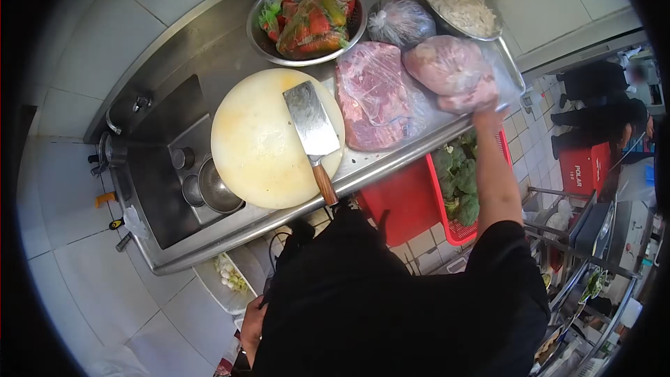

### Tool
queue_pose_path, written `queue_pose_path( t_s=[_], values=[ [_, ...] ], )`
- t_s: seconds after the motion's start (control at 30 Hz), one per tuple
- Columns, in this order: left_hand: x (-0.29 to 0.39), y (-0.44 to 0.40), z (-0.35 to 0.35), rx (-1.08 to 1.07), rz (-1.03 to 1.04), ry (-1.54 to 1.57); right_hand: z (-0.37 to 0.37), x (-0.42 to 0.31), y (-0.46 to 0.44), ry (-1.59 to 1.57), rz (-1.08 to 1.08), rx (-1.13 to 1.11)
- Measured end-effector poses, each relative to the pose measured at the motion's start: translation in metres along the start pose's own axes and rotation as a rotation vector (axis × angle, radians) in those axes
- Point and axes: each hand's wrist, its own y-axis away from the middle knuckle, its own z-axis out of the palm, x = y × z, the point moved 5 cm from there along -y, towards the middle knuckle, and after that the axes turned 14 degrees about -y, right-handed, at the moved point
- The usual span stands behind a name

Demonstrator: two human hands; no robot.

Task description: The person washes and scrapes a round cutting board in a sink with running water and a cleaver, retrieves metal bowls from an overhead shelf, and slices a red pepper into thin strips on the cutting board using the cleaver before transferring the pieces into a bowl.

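Observation:
My right hand [488,120] reaches to the near right corner of a clear plastic bag of pale pink meat [450,70] and seems closed on its edge; the fingertips are partly hidden. Beside it lies a wide slab of red meat [372,94] under clear plastic. A cleaver [311,120] with a wooden handle rests on the round cutting board [248,139], its handle over the counter's front edge. Low at my left side is my left hand [252,324], next to my dark clothing, with its fingers mostly hidden.
A steel colander [259,40] holds bagged red and green peppers [314,24]. Behind the meat are a knotted plastic bag [401,21] and a bowl of pale shreds [457,3]. A sink [178,167] lies left; a red crate [447,202] of greens stands below. People [600,108] stand at right.

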Motion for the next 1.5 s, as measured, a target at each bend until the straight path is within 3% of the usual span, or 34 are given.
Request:
queue_pose_path(
  t_s=[0.03,0.1,0.17,0.23,0.27,0.3,0.33,0.37,0.47,0.57,0.7,0.87,1.17,1.27,1.37,1.4,1.43,1.5],
  values=[
    [0.010,0.015,-0.004,0.075,0.042,0.047,-0.008,0.000,-0.019,-0.015,0.083,0.009],
    [-0.068,-0.003,-0.016,-0.125,-0.157,0.318,-0.028,-0.007,-0.021,-0.032,0.182,0.025],
    [-0.055,-0.008,-0.025,-0.154,-0.124,0.370,-0.044,-0.048,0.010,-0.146,-0.255,0.162],
    [-0.038,0.004,-0.022,-0.206,-0.089,0.501,-0.019,-0.083,0.088,-0.322,-0.605,0.093],
    [-0.022,0.008,-0.022,-0.204,-0.088,0.505,0.008,-0.092,0.133,-0.517,-0.838,-0.104],
    [-0.008,0.011,-0.024,-0.192,-0.081,0.507,-0.015,-0.137,0.212,-0.444,-0.952,-0.193],
    [0.001,0.009,-0.027,-0.174,-0.073,0.508,0.009,-0.139,0.251,-0.575,-0.920,-0.471],
    [0.009,0.008,-0.030,-0.157,-0.066,0.511,0.009,-0.148,0.288,-0.411,-1.013,-0.561],
    [0.026,0.000,-0.040,-0.104,-0.047,0.502,0.029,-0.153,0.324,-0.319,-0.882,-0.619],
    [0.040,-0.005,-0.048,-0.073,-0.044,0.486,0.041,-0.148,0.324,-0.314,-0.790,-0.459],
    [0.049,-0.017,-0.051,-0.072,-0.044,0.453,0.061,-0.152,0.287,-0.311,-0.736,-0.304],
    [0.013,-0.062,-0.059,-0.204,-0.098,0.366,0.078,-0.150,0.193,-0.364,-0.638,-0.052],
    [-0.020,-0.074,-0.059,-0.206,-0.099,0.156,0.125,-0.235,0.085,-0.349,-0.535,-0.142],
    [-0.047,-0.050,-0.049,-0.161,-0.099,0.382,0.149,-0.263,0.055,-0.280,-0.694,-0.015],
    [-0.069,-0.017,-0.043,-0.086,-0.110,0.427,0.152,-0.292,0.040,-0.313,-0.626,-0.056],
    [-0.038,0.005,-0.034,-0.117,-0.117,0.565,0.155,-0.297,0.036,-0.303,-0.598,-0.120],
    [-0.039,0.017,-0.023,-0.106,-0.135,0.571,0.156,-0.299,0.037,-0.286,-0.567,-0.181],
    [-0.048,0.040,-0.016,-0.028,-0.151,0.872,0.142,-0.297,0.050,-0.281,-0.555,-0.206]
  ],
)
